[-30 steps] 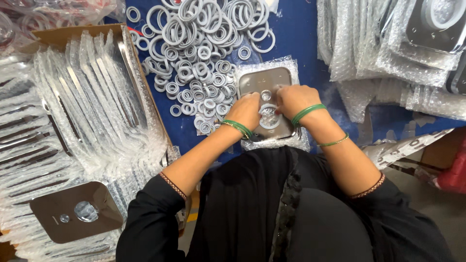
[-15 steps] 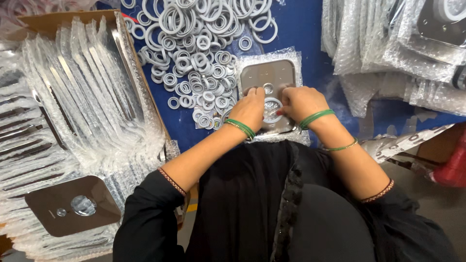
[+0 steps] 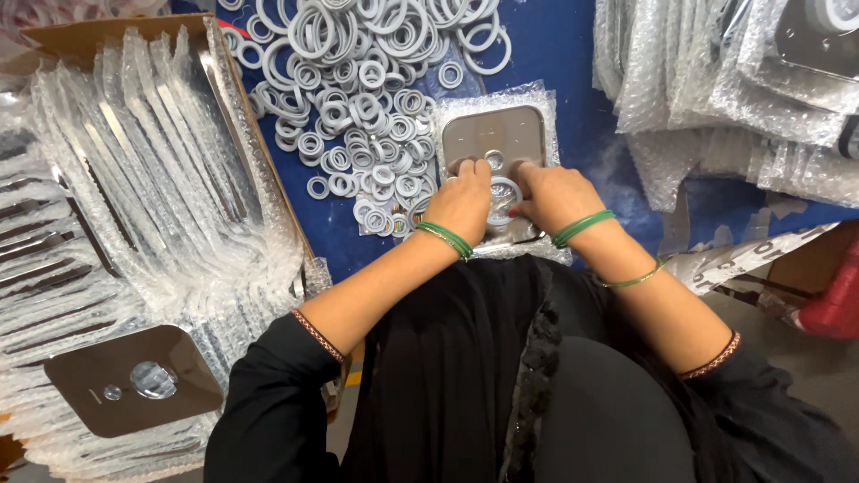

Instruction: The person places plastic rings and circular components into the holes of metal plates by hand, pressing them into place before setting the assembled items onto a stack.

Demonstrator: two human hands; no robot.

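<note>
A blue-covered table (image 3: 555,54) stands over what looks like a grey concrete floor (image 3: 778,349).

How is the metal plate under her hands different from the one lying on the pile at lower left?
The plate under the hands looks pale silver and rests on a bubble-wrap sheet on the blue table; the lower-left plate looks darker, bronze-toned, atop wrapped stacks. The left hand and right hand press a grey ring onto the first; nothing touches the second. Both are rounded squares with round fittings.
</note>
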